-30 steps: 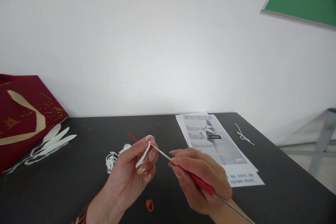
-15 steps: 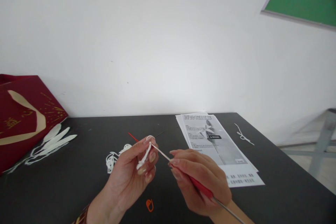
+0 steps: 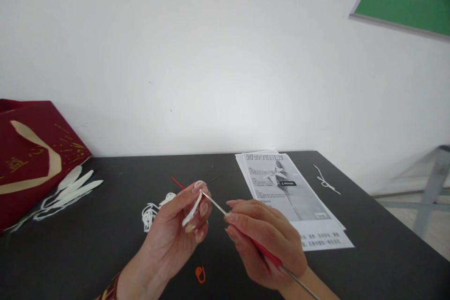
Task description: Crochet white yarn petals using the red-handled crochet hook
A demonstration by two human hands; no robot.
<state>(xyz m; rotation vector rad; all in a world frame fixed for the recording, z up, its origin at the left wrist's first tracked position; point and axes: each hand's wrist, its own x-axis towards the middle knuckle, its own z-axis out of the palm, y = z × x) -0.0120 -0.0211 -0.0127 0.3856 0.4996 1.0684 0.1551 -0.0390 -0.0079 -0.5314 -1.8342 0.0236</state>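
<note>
In the head view, the left hand (image 3: 174,232) pinches a small white yarn piece (image 3: 191,214) between thumb and fingers, with a strand looped over the index fingertip. The right hand (image 3: 270,239) grips a hook (image 3: 269,253) by its red handle, the metal shaft slanting up to the left so that its tip meets the top of the yarn piece. Both hands are above a dark table (image 3: 116,253). Just behind the left wrist lies a loose heap of white yarn (image 3: 149,217); nearer the front edge of the view sits an orange clip (image 3: 200,275). Printed sheets (image 3: 298,204) lie beyond the right hand, a short knotted white strand (image 3: 324,183) to their right. At far left, white petal-shaped pieces (image 3: 75,186) lie beside a dark red bag (image 3: 31,150).
</note>
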